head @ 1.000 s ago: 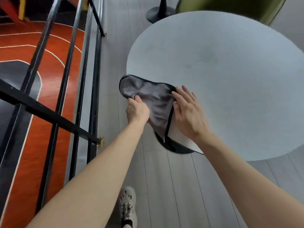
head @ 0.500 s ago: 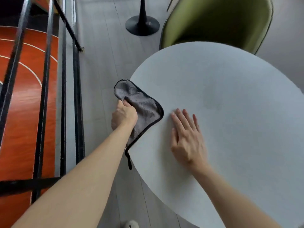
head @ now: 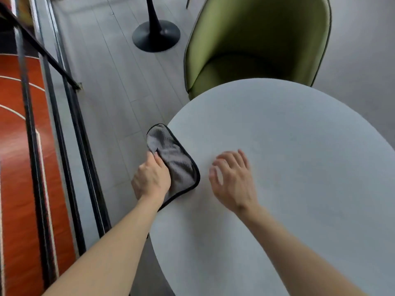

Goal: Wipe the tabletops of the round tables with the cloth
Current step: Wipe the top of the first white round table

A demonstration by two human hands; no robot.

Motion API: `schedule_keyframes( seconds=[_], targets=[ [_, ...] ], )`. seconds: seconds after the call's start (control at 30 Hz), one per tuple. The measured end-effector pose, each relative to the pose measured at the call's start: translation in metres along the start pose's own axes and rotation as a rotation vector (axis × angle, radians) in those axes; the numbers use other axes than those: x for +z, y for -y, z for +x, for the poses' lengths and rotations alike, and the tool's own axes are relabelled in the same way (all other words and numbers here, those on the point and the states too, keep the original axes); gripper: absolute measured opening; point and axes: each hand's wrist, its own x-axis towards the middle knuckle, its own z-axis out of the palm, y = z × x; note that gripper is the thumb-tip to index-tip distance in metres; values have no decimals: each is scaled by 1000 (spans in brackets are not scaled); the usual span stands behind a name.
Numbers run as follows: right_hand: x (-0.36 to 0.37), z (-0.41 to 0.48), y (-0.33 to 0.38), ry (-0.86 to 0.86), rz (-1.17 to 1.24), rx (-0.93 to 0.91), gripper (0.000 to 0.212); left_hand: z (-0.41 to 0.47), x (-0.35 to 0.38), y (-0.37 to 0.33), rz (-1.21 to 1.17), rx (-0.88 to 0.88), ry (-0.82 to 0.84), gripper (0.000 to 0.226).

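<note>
A grey cloth with black trim lies folded over the left edge of the round white tabletop. My left hand grips the cloth at the table's rim, thumb on top of the fabric. My right hand hovers over the tabletop just right of the cloth, fingers loosely curved, holding nothing. Part of the cloth hangs below the rim, hidden by my left hand and forearm.
A green upholstered chair stands at the table's far side. The black pedestal base of another table sits on the grey plank floor beyond. A black metal railing runs along the left, with a red floor below.
My right hand has lifted off the tabletop and its fingers have curved. My left hand keeps its grip on the cloth at the rim. The camera has tilted up and come closer to the table.
</note>
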Motion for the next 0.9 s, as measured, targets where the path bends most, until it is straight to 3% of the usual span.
schedule_keyframes(
  seconds=[0.1, 0.23, 0.4, 0.6, 0.77, 0.83, 0.9],
  targets=[
    [16, 92, -38, 99, -105, 144, 48, 12, 4, 1, 66, 57, -34, 44],
    [25, 99, -66, 249, -197, 236, 71, 26, 9, -2, 111, 105, -16, 46],
    [23, 96, -63, 262, -226, 250, 72, 72, 15, -43, 111, 221, 28, 44],
    [26, 95, -62, 202, -193, 237, 71, 143, 40, -131, 164, 484, 112, 40],
    [10, 95, -92, 104, -80, 194, 55, 169, 66, -216, 179, 712, 256, 41],
    [-11, 93, -135, -3, -209, 296, 54, 173, 78, -249, 186, 776, 294, 42],
    [-31, 88, -172, -48, -266, 527, 61, 173, 90, -278, 199, 837, 289, 41]
  ],
)
